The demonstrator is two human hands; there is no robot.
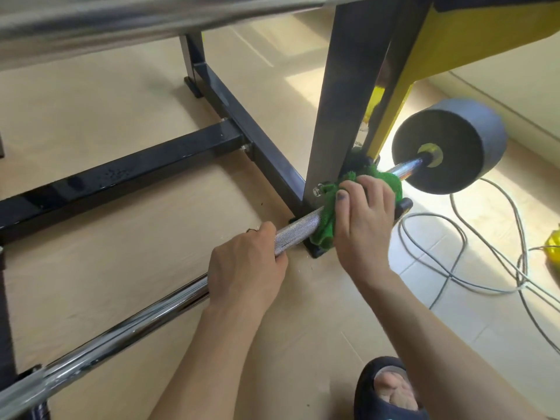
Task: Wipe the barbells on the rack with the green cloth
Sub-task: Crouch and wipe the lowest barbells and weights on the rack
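- Floor [106,95]: pale beige, smooth, with faint seams.
- Bright light patch on floor at right [306,86], strongest near the right edge.
- Grey cables [472,237] lie in loose loops on floor at right.
- Yellow panel [485,34] at upper right, slanted.
- Small yellow object [553,245] at far right edge, cut off, unclear.
- Dark slipper [385,392] on a foot at bottom.

Green cloth [330,219] hides bar under right hand [363,225]; upper barbell [121,25] blurred, cut off.
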